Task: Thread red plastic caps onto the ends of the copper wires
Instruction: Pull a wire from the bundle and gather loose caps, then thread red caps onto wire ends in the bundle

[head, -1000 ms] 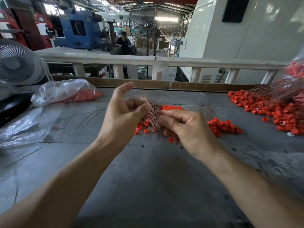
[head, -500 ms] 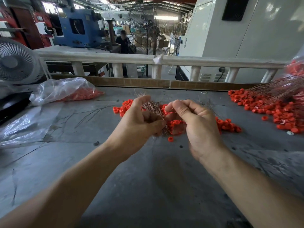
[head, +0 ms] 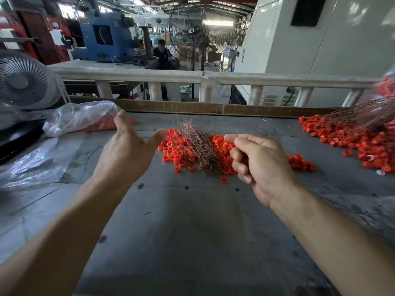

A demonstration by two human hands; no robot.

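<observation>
- Copper wires (head: pixel 199 146): loose bundle lying on the desk (head: pixel 192 231) at centre, fanned toward 12 o'clock, resting across the pile of red caps (head: pixel 177 152).
- Red caps spread to both sides of the bundle; a few strays at 6 o'clock of the pile, one single cap (head: pixel 223 180) apart from the rest.
- Right hand (head: pixel 260 165): at 3 o'clock of the bundle, fingers curled in, thumb over them. Looks like a pinch, but what it holds is hidden; can't tell.
- Left hand (head: pixel 126 152): at 9 o'clock of the bundle, fingers spread and straight, thumb out toward the caps, holding nothing, not touching the wires.
- Second heap of caps (head: pixel 346 135) at 2 o'clock, long wires (head: pixel 359 116) lying over it.
- Clear plastic bag (head: pixel 81 116) with orange-red parts at 10 o'clock; flat plastic sheet (head: pixel 32 165) at 9 o'clock.
- Fan (head: pixel 23 82) at far 10 o'clock, white railing (head: pixel 205 76) past the desk's far edge.
</observation>
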